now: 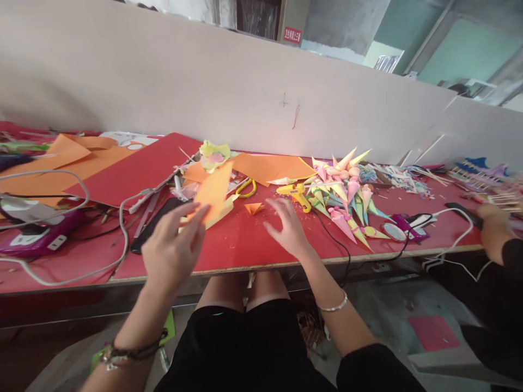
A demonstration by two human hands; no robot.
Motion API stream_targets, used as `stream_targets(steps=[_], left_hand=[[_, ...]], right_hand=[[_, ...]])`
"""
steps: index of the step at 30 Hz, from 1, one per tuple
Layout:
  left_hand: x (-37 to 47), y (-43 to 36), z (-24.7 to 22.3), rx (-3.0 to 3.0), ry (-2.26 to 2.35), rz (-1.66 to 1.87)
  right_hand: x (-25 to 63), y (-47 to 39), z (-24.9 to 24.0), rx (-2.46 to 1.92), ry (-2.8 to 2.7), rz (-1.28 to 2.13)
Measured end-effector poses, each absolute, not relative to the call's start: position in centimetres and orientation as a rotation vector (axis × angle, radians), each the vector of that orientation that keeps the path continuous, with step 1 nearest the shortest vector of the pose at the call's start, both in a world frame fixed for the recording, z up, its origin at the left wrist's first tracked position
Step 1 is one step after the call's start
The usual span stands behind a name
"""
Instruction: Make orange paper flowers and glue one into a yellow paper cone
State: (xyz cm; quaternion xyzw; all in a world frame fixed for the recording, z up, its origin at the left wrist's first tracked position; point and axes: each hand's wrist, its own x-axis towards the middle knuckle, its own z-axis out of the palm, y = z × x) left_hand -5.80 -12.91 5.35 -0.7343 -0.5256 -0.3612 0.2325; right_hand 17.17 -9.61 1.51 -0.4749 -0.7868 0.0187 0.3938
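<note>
My left hand is raised over the table's near edge, fingers apart and slightly blurred. Its fingertips overlap the lower end of an orange paper strip; whether they touch it I cannot tell. My right hand hovers with spread fingers, holding nothing. Just left of its fingertips, a small folded orange paper piece lies on the red tabletop. Beyond that hand rests a yellow glue gun, against a pile of pastel paper cones. Yellow-handled scissors lie behind the folded piece, partly covered by paper.
At left are a purple power strip, white cables, a dark phone and a large red sheet. A second power strip and a tape roll sit right. Another person's hand is at far right.
</note>
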Motion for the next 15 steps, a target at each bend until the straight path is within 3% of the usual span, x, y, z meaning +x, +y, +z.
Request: stream_targets(steps=[7,15], left_hand=[[-0.3,-15.6,1.5,-2.552,-1.013,-0.754],[0.7,-14.3,-0.2,-2.875,-1.028,-0.584]], right_hand=[[18.9,-15.3,1.2,-1.196,-2.136,-0.311],[21.6,-14.9,-1.9,-1.202,-2.332,-0.030]])
